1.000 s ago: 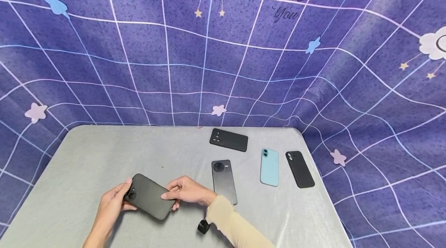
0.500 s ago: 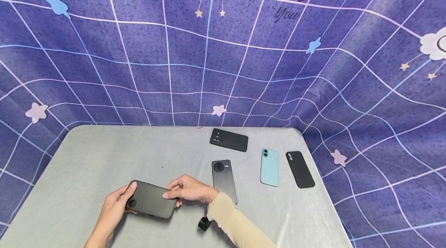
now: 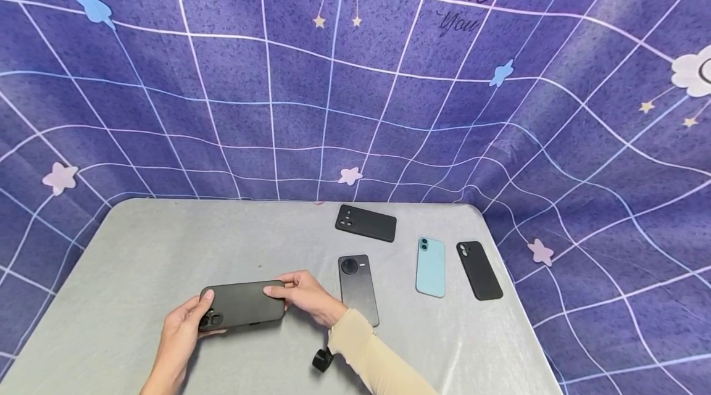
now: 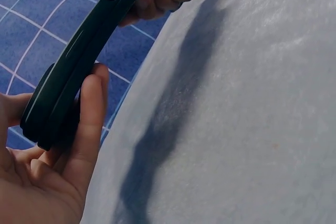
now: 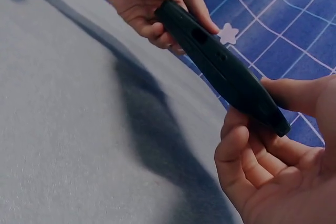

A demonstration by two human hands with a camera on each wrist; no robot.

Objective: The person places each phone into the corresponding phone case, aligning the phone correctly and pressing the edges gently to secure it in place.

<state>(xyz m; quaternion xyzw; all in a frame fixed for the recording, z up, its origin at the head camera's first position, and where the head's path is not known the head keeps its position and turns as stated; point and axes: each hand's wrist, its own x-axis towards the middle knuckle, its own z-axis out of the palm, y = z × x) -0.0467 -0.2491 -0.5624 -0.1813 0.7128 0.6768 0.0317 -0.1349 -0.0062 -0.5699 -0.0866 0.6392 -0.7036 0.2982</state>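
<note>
A dark phone case (image 3: pixel 241 305), camera end to the left, is held back side up over the table. My left hand (image 3: pixel 179 330) grips that end, thumb on top and fingers underneath. At the opposite end my right hand (image 3: pixel 308 297) pinches it, thumb on the back. The left wrist view shows the case (image 4: pixel 79 56) edge-on, with a second dark layer against it near the camera end; whether that is a phone cannot be told. In the right wrist view its long side (image 5: pixel 220 66) has cut-outs. The inner side is mostly hidden.
A grey phone (image 3: pixel 358 290) with a round camera lies beside my right wrist, partly covered by it. Further back rests a black case (image 3: pixel 365 223). To the right lie a light-blue phone (image 3: pixel 430 266) and another black case (image 3: pixel 479 270). A purple curtain (image 3: pixel 300 105) borders the grey table (image 3: pixel 266 234).
The case has turned from slanting down to the right to nearly level, its right end rising with my right hand. Both hands keep their hold. The phones and cases on the table stay put.
</note>
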